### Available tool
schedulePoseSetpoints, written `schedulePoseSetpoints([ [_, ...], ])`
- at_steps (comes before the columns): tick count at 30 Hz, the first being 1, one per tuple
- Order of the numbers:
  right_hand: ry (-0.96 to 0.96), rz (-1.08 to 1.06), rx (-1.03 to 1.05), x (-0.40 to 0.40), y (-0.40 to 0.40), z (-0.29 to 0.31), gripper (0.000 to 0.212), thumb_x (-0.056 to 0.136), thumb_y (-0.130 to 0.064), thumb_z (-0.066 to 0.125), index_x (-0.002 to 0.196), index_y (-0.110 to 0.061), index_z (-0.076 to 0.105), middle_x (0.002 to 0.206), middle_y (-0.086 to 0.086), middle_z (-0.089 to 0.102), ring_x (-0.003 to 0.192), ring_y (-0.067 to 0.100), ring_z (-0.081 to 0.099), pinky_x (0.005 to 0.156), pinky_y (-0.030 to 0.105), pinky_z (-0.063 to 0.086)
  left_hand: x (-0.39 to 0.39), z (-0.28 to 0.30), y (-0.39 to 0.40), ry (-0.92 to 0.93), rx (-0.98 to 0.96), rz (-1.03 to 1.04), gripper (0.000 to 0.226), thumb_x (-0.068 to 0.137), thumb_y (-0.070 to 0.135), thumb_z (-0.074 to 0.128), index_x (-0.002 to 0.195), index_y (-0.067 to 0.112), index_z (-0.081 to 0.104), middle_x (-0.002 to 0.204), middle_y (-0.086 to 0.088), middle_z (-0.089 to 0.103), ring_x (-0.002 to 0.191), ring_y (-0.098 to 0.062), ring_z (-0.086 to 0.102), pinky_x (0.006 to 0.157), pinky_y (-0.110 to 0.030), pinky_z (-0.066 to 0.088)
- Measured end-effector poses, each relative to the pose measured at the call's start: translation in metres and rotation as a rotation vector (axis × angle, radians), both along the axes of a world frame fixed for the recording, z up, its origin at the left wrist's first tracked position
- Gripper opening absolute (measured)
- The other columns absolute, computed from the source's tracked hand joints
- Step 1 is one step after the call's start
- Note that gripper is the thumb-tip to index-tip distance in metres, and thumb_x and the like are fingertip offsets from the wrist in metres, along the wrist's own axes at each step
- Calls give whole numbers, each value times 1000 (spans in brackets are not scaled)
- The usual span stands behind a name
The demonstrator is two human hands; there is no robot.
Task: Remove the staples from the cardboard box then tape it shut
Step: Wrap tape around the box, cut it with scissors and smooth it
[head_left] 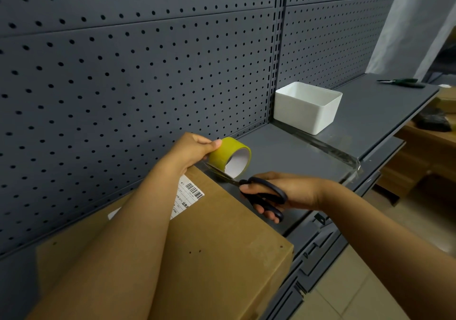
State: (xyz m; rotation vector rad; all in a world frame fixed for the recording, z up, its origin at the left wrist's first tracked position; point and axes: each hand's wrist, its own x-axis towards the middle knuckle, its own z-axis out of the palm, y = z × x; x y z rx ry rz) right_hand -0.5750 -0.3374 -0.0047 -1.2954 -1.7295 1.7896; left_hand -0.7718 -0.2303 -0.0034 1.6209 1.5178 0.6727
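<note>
A closed brown cardboard box (222, 233) with a white barcode label (190, 193) lies on the grey shelf, and small holes dot its top. My left hand (192, 151) grips a yellowish roll of tape (230, 158) just past the box's far edge. My right hand (276, 195) holds black-handled scissors (261, 191) by the loops. Their blades reach under the roll at the stretch of tape between roll and box.
A white plastic bin (306, 107) stands on the grey shelf (370, 112) at the back, against the pegboard wall (148, 72). Green-handled pliers (404, 82) lie at the shelf's far right. Wooden furniture and a dark object (434, 122) sit beyond the shelf edge.
</note>
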Motion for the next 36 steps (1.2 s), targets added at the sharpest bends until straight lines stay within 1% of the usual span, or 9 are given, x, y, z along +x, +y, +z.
schedulePoseSetpoints([
  [5, 1, -40, 39, -8, 5, -5, 27, 95, -42, 52, 87, -16, 52, 69, 8, 54, 55, 19, 49, 56, 33, 44, 0, 2, 1, -8, -44, 23, 44, 84, 45, 67, 118, 16, 66, 90, -1, 66, 83, -14, 59, 83, -32, 44],
  [10, 10, -53, 59, -15, 9, -2, 30, 96, -42, 52, 79, -17, 54, 61, 4, 55, 51, 17, 50, 55, 31, 45, 0, 2, 1, -6, -50, 37, 47, 82, 47, 68, 118, 16, 66, 89, -2, 67, 104, -27, 63, 96, -41, 46],
  [14, 14, -63, 92, -20, 10, -2, 31, 96, -41, 51, 75, -18, 56, 59, 3, 54, 49, 15, 49, 52, 28, 44, -1, 2, 2, -38, -66, 33, 48, 82, 46, 69, 118, 14, 66, 93, -4, 67, 95, -24, 64, 84, -34, 48],
  [17, 7, -82, 137, -20, 10, -3, 28, 95, -40, 54, 77, -18, 58, 65, 7, 53, 50, 15, 47, 51, 25, 44, -1, 1, 2, -37, -68, 31, 48, 82, 46, 69, 117, 14, 66, 95, -6, 68, 93, -25, 64, 89, -38, 51],
  [22, -77, -99, 165, -18, 13, -3, 39, 92, -39, 58, 99, 0, 58, 66, 9, 53, 47, 13, 46, 47, 20, 44, 1, 3, 1, -34, -46, 33, 45, 84, 45, 67, 118, 15, 66, 80, -1, 66, 70, -11, 56, 87, -35, 46],
  [27, -315, -19, 126, -8, 14, -4, 52, 87, -50, 61, 112, -6, 51, 69, 14, 58, 56, 18, 52, 58, 24, 47, 0, 2, 0, -43, -34, 17, 41, 85, 41, 67, 116, 14, 67, 81, 1, 66, 71, -8, 57, 80, -29, 44],
  [30, -672, 62, 250, 7, 13, -3, 52, 81, -59, 64, 116, -22, 52, 86, -2, 62, 76, 15, 56, 76, 29, 45, 0, 1, 1, -30, -23, 7, 40, 86, 41, 66, 117, 15, 67, 83, 3, 66, 76, -9, 58, 83, -31, 44],
  [33, -929, 100, 343, 17, 11, -7, 47, 84, -44, 67, 124, -28, 48, 105, -1, 57, 95, 22, 54, 84, 33, 47, 0, 1, 2, -33, -18, 2, 40, 86, 41, 66, 117, 15, 67, 82, 4, 65, 75, -8, 57, 83, -30, 43],
  [36, -1001, 77, 418, 23, 10, -11, 46, 88, -28, 64, 130, -30, 47, 123, 4, 55, 104, 24, 52, 87, 35, 48, 1, 0, 2, -32, -11, -2, 40, 86, 41, 65, 117, 15, 66, 84, 4, 65, 74, -7, 57, 82, -29, 43],
])
